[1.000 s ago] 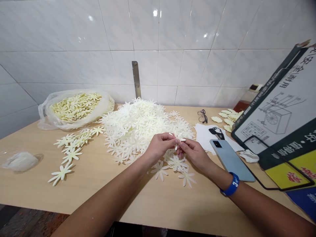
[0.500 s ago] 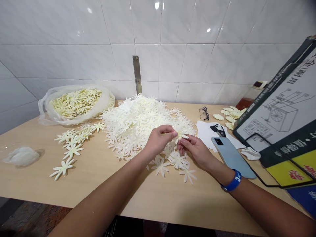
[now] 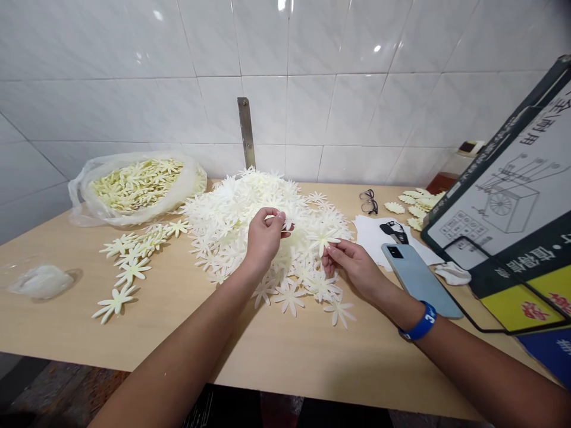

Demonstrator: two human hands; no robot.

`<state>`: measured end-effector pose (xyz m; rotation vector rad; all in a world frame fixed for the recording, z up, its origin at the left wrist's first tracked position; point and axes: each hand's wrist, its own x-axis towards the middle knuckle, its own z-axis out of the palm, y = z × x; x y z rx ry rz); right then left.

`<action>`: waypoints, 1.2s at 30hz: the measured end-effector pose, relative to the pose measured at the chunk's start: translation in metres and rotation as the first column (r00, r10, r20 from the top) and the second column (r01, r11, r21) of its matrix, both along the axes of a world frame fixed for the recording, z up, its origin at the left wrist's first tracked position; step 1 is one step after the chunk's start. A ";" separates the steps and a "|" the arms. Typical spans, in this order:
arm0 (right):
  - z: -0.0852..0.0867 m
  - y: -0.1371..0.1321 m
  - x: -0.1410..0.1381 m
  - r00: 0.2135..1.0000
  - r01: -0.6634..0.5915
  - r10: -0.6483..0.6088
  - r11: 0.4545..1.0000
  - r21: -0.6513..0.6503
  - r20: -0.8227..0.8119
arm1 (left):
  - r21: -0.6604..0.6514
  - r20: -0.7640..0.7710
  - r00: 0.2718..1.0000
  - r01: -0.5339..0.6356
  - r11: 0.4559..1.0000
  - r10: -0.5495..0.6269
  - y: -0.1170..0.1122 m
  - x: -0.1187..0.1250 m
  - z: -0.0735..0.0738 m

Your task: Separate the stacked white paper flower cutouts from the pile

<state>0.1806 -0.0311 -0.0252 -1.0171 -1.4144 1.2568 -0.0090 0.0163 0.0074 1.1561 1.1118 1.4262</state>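
Observation:
A big heap of white flower cut-outs (image 3: pixel 250 208) lies in the middle of the wooden table (image 3: pixel 312 362). My left hand (image 3: pixel 264 238) is raised over the heap, its fingers pinched on a thin white flower piece (image 3: pixel 285 223). My right hand (image 3: pixel 352 267) hovers at the heap's right edge and pinches one white flower cut-out (image 3: pixel 323 238) between thumb and fingers. A blue wristband (image 3: pixel 418 322) is on my right wrist. The two hands are apart.
A plastic bag of yellowish flowers (image 3: pixel 134 184) sits at the back left, with a row of loose flowers (image 3: pixel 129 267) before it. A phone (image 3: pixel 419 279), white sheets (image 3: pixel 370 235), glasses (image 3: pixel 368 202), more petals (image 3: pixel 413 205) and a printed box (image 3: pixel 513 202) stand right. A small clear bag (image 3: pixel 40 280) lies far left.
The hands held one flower together; they have drawn apart. My left hand moved up and left with a thin layer, and my right hand kept the flower.

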 end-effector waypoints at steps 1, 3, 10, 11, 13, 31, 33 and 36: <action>0.000 0.000 0.000 1.000 0.004 -0.004 1.000 -0.001 -0.002 | 0.006 0.007 1.000 0.000 1.000 0.000 0.001 -0.001 0.000; 0.000 0.001 0.001 1.000 0.011 -0.011 1.000 -0.002 -0.005 | 0.037 -0.001 1.000 0.018 0.999 -0.018 0.000 -0.001 0.000; 0.000 0.001 0.001 1.000 0.017 -0.017 1.000 -0.019 -0.020 | 0.080 -0.054 0.993 0.109 0.991 -0.105 -0.007 0.002 0.003; 0.000 0.001 0.000 1.000 0.013 -0.013 1.000 -0.025 -0.016 | 0.062 -0.053 0.991 0.127 0.990 -0.123 -0.007 0.003 0.004; 0.000 0.001 0.000 1.000 0.009 -0.009 0.999 -0.032 -0.008 | 0.031 -0.055 0.986 0.161 0.987 -0.159 -0.007 0.004 0.004; -0.003 0.002 0.003 0.998 0.042 -0.046 0.996 -0.082 -0.050 | 0.462 -0.604 0.772 0.137 0.876 0.198 -0.015 0.005 -0.006; -0.003 0.002 0.003 0.997 0.053 -0.057 0.995 -0.083 -0.047 | 0.526 -0.590 0.787 0.205 0.825 0.181 -0.022 0.009 -0.003; -0.004 0.002 0.002 0.997 0.053 -0.057 0.995 -0.080 -0.051 | 0.527 -0.610 0.780 0.269 0.806 0.139 -0.028 0.013 0.000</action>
